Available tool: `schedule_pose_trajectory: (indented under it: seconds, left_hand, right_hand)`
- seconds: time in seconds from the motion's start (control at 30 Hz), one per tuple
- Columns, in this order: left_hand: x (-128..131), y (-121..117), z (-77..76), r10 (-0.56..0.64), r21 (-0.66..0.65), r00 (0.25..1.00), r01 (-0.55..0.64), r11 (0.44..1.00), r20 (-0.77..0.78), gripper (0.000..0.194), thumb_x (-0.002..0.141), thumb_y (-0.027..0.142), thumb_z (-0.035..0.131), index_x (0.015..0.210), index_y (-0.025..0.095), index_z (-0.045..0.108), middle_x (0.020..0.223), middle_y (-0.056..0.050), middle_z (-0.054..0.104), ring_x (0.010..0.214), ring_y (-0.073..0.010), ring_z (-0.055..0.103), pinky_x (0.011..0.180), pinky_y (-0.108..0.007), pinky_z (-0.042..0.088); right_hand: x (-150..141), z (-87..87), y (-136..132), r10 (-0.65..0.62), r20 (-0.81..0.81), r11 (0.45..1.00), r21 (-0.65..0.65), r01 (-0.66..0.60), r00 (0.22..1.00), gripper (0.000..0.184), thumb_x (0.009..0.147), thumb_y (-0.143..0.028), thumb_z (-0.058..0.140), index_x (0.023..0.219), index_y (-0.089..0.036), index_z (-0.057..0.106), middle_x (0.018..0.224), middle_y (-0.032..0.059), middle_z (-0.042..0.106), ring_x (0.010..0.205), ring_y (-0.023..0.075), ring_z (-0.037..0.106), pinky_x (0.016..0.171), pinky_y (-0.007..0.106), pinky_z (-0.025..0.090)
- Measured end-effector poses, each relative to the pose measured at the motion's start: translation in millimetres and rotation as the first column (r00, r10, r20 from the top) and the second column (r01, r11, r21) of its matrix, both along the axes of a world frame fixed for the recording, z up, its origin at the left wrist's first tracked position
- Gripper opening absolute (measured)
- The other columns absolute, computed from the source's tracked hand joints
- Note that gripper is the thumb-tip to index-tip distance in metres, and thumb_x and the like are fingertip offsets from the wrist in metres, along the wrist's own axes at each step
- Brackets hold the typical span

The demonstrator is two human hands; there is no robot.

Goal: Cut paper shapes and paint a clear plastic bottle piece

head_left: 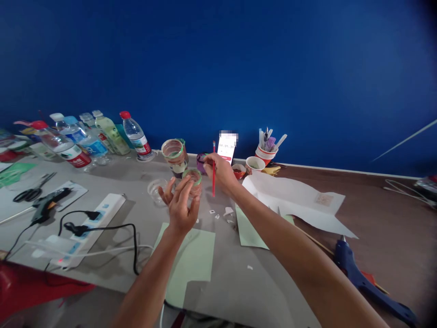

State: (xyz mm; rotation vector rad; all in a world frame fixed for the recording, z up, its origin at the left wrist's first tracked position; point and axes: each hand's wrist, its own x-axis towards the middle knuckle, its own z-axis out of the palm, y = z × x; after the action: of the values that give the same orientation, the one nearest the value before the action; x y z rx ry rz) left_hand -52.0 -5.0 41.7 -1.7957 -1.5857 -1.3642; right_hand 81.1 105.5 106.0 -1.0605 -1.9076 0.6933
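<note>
My right hand [220, 167] reaches to the back of the table, its fingers closed on a slim red pencil [213, 184] that stands nearly upright. Just behind those fingers is a small purple item [200, 163], partly covered. My left hand [181, 205] has its fingers apart, over the near side of a short round container with a green rim [194, 175]; whether they touch it is hard to make out. Left of this hand lies a clear plastic cup [155, 191]. A taller stack of round, tape-like rings [173, 150] stands behind.
A phone [227, 146] showing a timer leans on the blue wall. Paper cups [265, 156] hold pens. Bottles [136, 139], a power strip [99, 225] and scissors [30, 193] are left; green paper [194, 255], white paper [300, 196] and a blue glue gun [358, 278] lie nearer.
</note>
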Motion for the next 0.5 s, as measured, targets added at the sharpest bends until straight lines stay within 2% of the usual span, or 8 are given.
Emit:
schedule_pose_trajectory:
  seconds: [0.07, 0.27, 0.33, 0.5]
  left_hand:
    - [-1, 1, -1.8, 0.009, -0.063, 1.0, -0.01, 0.998, -0.021, 0.037, 0.091, 0.032, 0.052, 0.124, 0.021, 0.063, 0.126, -0.01, 0.068, 0.141, -0.0301, 0.035, 0.119, -0.054, -0.002]
    - [-3, 3, -5.2, 0.041, -0.224, 0.998, -0.052, 0.973, -0.051, 0.045, 0.094, 0.034, 0.048, 0.136, 0.02, 0.055, 0.131, -0.012, 0.066, 0.146, -0.032, 0.029, 0.117, -0.058, -0.008]
    - [-4, 3, -6.9, 0.036, -0.228, 0.997, -0.051, 0.972, -0.071, 0.045, 0.093, 0.032, 0.048, 0.137, 0.02, 0.054, 0.129, -0.012, 0.067, 0.145, -0.0321, 0.03, 0.117, -0.058, -0.008]
    - [-8, 6, -9.5, 0.033, -0.174, 0.996, -0.046, 0.984, -0.08, 0.043, 0.091, 0.028, 0.052, 0.132, 0.02, 0.058, 0.125, -0.013, 0.069, 0.139, -0.0347, 0.039, 0.116, -0.061, -0.006]
  right_hand:
    - [15, 1.5, -7, 0.003, -0.127, 1.0, -0.013, -0.004, 0.992, 0.018, 0.084, -0.027, 0.055, 0.098, -0.021, 0.063, 0.087, 0.0032, 0.071, 0.077, 0.0189, 0.065, 0.073, 0.031, 0.05]
    - [72, 7.4, -42, -0.01, -0.281, 0.993, -0.113, -0.022, 0.96, 0.025, 0.088, -0.035, 0.056, 0.105, -0.017, 0.063, 0.089, 0.0075, 0.072, 0.083, 0.0211, 0.068, 0.076, 0.036, 0.053]
    - [88, 4.9, -54, -0.039, -0.283, 0.995, -0.098, 0.012, 0.958, 0.023, 0.089, -0.034, 0.056, 0.103, -0.018, 0.064, 0.093, 0.0073, 0.072, 0.088, 0.0217, 0.068, 0.081, 0.038, 0.052]
    - [116, -3.3, -79, -0.102, -0.309, 0.985, -0.161, 0.054, 0.946, 0.022, 0.091, -0.037, 0.056, 0.104, -0.021, 0.063, 0.088, 0.0059, 0.074, 0.087, 0.0215, 0.069, 0.082, 0.04, 0.052]
